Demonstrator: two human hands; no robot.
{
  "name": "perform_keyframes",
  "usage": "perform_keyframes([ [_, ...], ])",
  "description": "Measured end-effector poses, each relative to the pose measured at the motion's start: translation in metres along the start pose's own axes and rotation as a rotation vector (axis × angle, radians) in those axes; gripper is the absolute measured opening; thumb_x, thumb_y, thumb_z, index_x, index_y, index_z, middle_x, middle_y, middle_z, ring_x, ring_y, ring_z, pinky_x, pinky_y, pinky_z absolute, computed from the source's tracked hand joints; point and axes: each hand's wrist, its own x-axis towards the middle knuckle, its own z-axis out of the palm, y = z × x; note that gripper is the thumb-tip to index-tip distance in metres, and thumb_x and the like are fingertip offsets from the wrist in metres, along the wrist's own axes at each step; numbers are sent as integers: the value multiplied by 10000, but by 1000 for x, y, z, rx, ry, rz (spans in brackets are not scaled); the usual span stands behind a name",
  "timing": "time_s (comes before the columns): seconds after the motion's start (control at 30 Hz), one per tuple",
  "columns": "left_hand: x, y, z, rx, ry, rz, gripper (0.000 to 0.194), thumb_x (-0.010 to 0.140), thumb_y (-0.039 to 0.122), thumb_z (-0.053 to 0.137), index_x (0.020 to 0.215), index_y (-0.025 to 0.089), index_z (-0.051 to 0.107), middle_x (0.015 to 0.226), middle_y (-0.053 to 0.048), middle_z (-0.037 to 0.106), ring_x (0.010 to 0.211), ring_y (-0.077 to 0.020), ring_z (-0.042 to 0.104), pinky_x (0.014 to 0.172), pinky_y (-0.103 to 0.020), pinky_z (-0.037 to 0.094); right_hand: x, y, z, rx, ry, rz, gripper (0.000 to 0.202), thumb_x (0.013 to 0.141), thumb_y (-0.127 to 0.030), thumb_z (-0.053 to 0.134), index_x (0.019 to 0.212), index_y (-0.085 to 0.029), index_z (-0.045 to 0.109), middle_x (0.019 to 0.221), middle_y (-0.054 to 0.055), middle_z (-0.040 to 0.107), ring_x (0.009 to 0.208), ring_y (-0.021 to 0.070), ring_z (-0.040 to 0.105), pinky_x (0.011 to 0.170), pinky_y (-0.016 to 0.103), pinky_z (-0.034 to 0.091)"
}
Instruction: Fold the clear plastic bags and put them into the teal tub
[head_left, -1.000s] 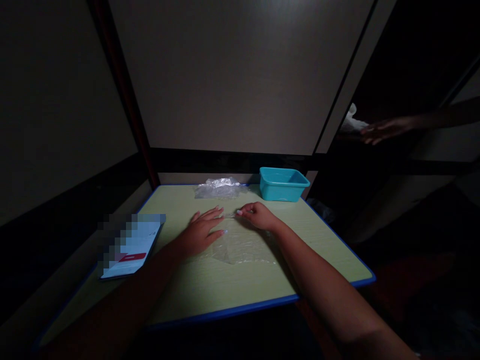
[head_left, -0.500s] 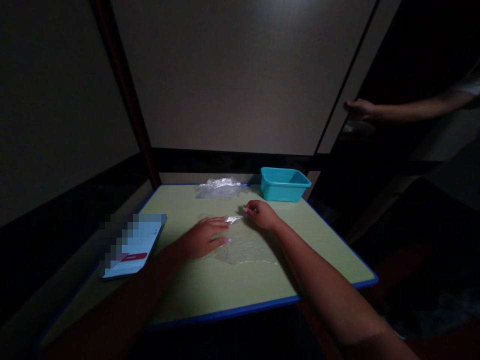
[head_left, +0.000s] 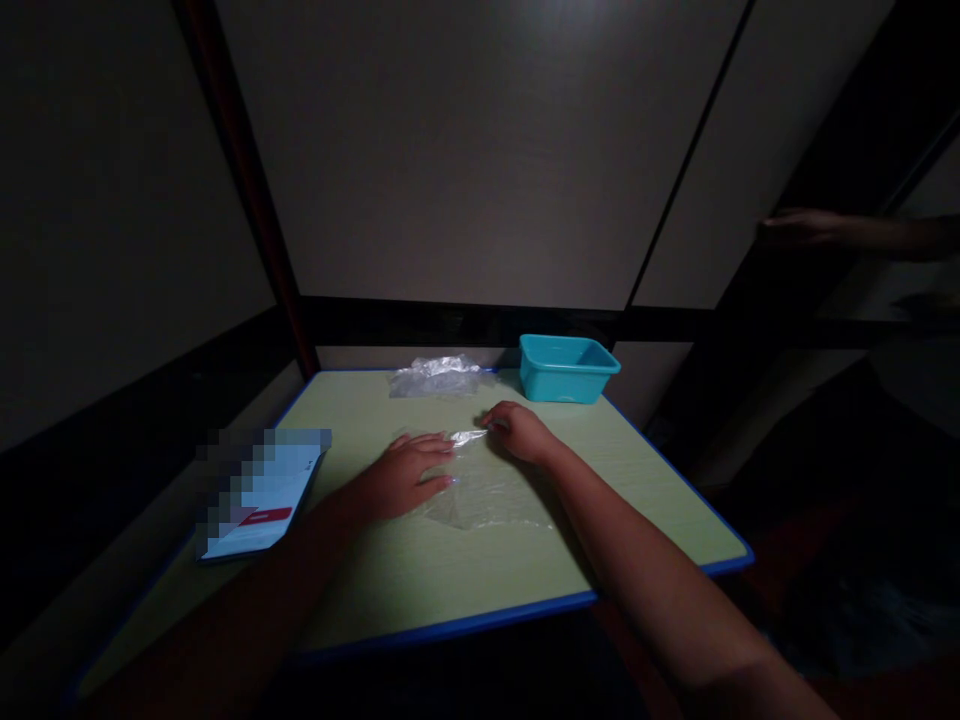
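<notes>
Nearest, the blue-rimmed table [head_left: 420,580] runs across the bottom of the frame. On it, at the centre of the frame, a thin clear plastic sheet [head_left: 487,500] lies flat and wrinkled, its near edge below both hands, its longer spread seemingly from left to right. The left hand [head_left: 411,475] rests palm down over the sheet's left part, fingers extended, its grip open and holding nothing. A little farther off, the right hand [head_left: 517,432] sits at the sheet's upper right; its grip is curled shut, thumb against fingers, apparently pinching the plastic. A shiny fold [head_left: 469,437] runs between the two sets of fingertips, rising slightly to the right, so most of the sheet lies below and to the left of the right grip. The left hand covers more of it; the right meets only its upper edge.

At the left of the frame lies a flat, pale-blue item [head_left: 262,505] with a red mark, partly blurred out. Beyond the hands, crumpled clear plastic [head_left: 439,380] lies at the table's far side, with a turquoise basin [head_left: 566,385] to its right.

Against half a second ago, both hands and the fold are almost unchanged. Farthest off, the pale panel [head_left: 465,170] reaches farther right, and another person's hand [head_left: 806,228], blurred at upper right, has moved rightward too.
</notes>
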Motion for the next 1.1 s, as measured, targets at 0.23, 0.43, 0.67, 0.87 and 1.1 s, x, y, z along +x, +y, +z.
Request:
perform_keyframes([
  [0.23, 0, 2, -1, -36, -31, 13, 386, 853, 373, 482, 1201, 222, 554, 1318, -40, 501, 1260, -204, 385, 1065, -400, 259, -1, -1, 1, 16, -42, -5, 418, 754, -102, 496, 1119, -258, 625, 1226, 17, 578, 1185, 209, 476, 1037, 411, 296],
  [0.43, -1, 1, -1, -37, -34, 54, 458, 854, 407, 471, 1267, 209, 491, 1379, -60, 423, 1293, -191, 336, 1070, -369, 248, -5, -7, -1, -50, -145, -36, 488, 801, -143, 443, 1269, -270, 498, 1357, 19, 442, 1282, 212, 351, 1074, 492, 177],
  [0.67, -1, -2, 0, 112, -46, -168, 668, 836, 518, 417, 1405, 213, 246, 1490, -98, 139, 1366, -257, 113, 1057, -522, 155, -10, -15, -4, -79, -252, -45, 494, 880, -340, 391, 1368, -284, 340, 1438, 42, 301, 1339, 243, 220, 1032, 605, 114],
  [0.87, -1, 0, 1, 106, -130, -205, 700, 833, 507, 399, 1420, 183, 196, 1483, -111, 146, 1364, -249, 118, 1066, -515, 124, -12, -22, -7, -101, -354, -57, 528, 881, -333, 385, 1394, -287, 268, 1467, 53, 225, 1353, 248, 172, 999, 650, 79],
  [1.1, -3, 4, 0, 36, -189, -226, 693, 837, 513, 396, 1419, 195, 196, 1473, -118, 179, 1356, -248, 162, 1069, -515, 93, -15, -30, -12, -120, -424, -40, 579, 865, -358, 419, 1407, -290, 227, 1484, 56, 162, 1364, 260, 107, 989, 660, 59],
])
